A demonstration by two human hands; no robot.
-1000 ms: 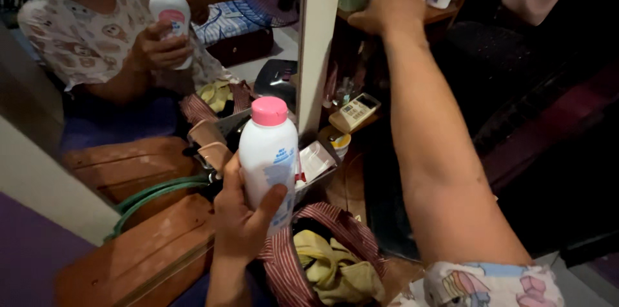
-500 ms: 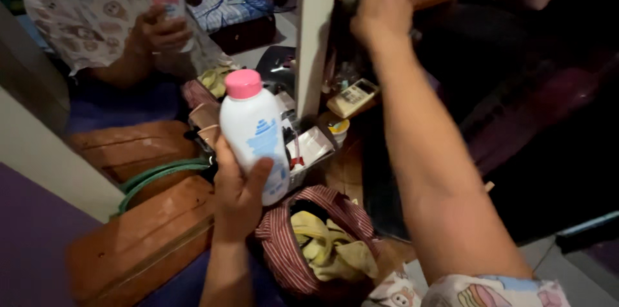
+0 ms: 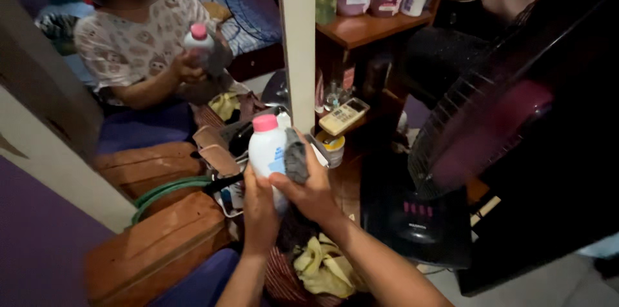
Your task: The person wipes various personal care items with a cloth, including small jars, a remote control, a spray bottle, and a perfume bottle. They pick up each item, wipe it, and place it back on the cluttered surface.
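Two hands grip one white bottle (image 3: pixel 267 155) with pink cap. Left hand (image 3: pixel 259 207) fingers wrap its base. Right hand (image 3: pixel 311 184) fingers press a grey cloth (image 3: pixel 296 161) against its side.

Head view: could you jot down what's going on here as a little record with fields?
Left hand: holds the white bottle with pink cap from below
Right hand: presses a grey cloth against the bottle's side
Below the hands: striped bag with yellow cloth inside
Left side: mirror reflecting the person and bottle
Right side: black fan
Above: wooden shelf with bottles
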